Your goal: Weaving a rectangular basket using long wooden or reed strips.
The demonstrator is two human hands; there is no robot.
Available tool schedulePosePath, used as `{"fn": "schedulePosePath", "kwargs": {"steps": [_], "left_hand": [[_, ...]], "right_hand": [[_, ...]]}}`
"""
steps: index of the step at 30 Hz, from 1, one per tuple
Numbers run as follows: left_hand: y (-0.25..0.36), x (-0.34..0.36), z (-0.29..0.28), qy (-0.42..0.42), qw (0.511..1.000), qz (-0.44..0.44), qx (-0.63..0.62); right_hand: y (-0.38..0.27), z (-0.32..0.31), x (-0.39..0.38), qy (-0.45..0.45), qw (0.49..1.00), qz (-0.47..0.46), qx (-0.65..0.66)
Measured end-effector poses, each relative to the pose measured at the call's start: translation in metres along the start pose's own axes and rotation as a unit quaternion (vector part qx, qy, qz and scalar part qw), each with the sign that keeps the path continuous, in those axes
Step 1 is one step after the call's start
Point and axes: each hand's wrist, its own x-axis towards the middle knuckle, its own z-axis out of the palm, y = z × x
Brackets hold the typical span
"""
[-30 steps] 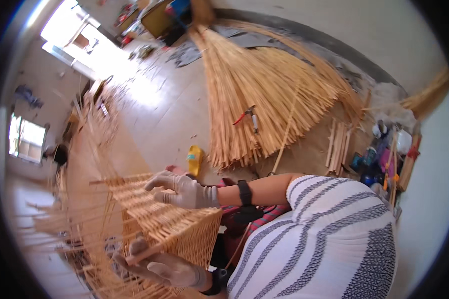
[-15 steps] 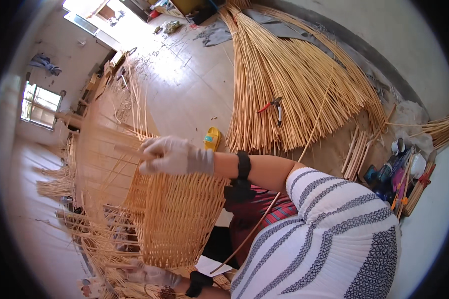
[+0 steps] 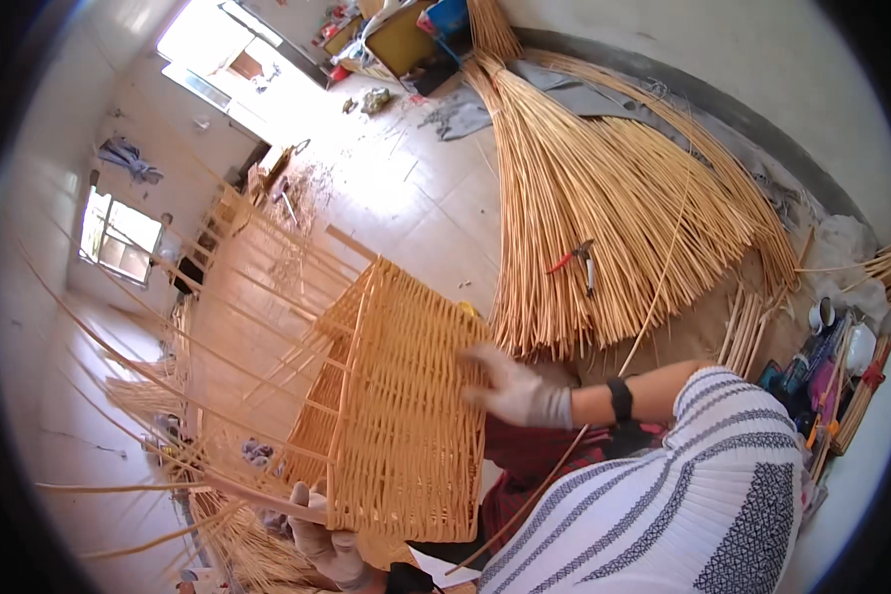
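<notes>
At near left is my ribbed, angular wicker basket (image 3: 406,416); my left hand (image 3: 327,544) pinches a pale wooden strip (image 3: 257,498) by its near corner, my blurred right hand (image 3: 515,391) loosely spread at its right side.

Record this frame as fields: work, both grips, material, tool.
Work: woven cane piece, long stakes projecting left
Left grip: gloved, holding thick rod at the piece's lower-left corner
Right grip: gloved, motion-blurred at the piece's right edge; contact unclear
Material: cane bundle, fanned across the floor
Tool: red-handled pruners, lying on the bundle
</notes>
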Motion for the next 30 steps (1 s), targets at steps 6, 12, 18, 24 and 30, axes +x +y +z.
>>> {"fn": "schedulePosePath", "kwargs": {"steps": [6,12,18,24,30], "left_hand": [[0.024,0.021,0.036,0.013,0.998,-0.011,0.059],[-0.073,0.045,0.081,0.036,0.994,-0.091,0.054],[-0.197,-0.003,0.165,-0.178,0.927,-0.331,-0.024],[-0.177,-0.061,0.178,-0.16,0.946,-0.062,0.275],[-0.167,-0.104,0.154,-0.337,0.831,-0.071,0.437]], "right_hand": [[0.026,0.066,0.037,-0.043,0.996,-0.075,0.025],[0.06,0.104,0.107,-0.274,0.958,0.049,-0.069],[0.11,0.104,0.058,-0.203,0.947,-0.018,-0.248],[0.143,0.105,0.017,-0.062,0.978,-0.068,-0.187],[0.102,0.062,0.006,-0.194,0.953,-0.102,-0.211]]}}
